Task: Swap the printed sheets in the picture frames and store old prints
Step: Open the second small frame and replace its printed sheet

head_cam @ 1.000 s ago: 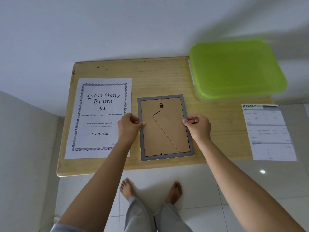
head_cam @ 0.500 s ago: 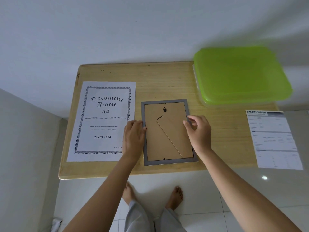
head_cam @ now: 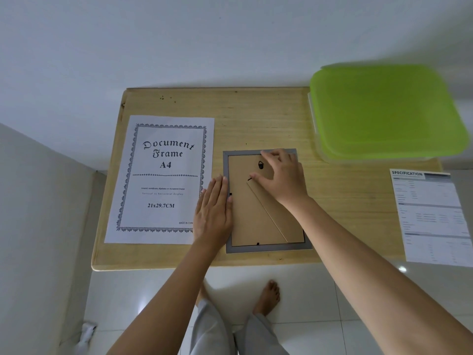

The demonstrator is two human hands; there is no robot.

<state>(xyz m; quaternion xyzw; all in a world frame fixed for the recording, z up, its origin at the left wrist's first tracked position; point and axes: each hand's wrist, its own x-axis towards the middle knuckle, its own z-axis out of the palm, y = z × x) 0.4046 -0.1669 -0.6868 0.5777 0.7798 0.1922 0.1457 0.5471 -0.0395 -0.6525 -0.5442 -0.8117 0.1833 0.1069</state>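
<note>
A grey picture frame [head_cam: 266,248] lies face down on the wooden table [head_cam: 256,116], its brown backing board [head_cam: 252,216] with a folded stand facing up. My left hand [head_cam: 213,210] lies flat with straight fingers on the frame's left edge. My right hand [head_cam: 282,175] reaches over the upper part of the backing, fingertips at the frame's top edge and thumb near the stand's tip. A printed "Document Frame A4" sheet [head_cam: 161,180] lies left of the frame. A "Specification" sheet [head_cam: 432,216] lies at the right.
A box with a lime-green lid [head_cam: 384,111] sits at the table's back right corner. A white wall runs behind the table. My bare feet [head_cam: 267,297] stand on the white tiled floor [head_cam: 307,290] below the front edge.
Both hands have let go of the frame's sides. The left hand has flattened on the left edge, and the right hand has moved up to the top of the backing.
</note>
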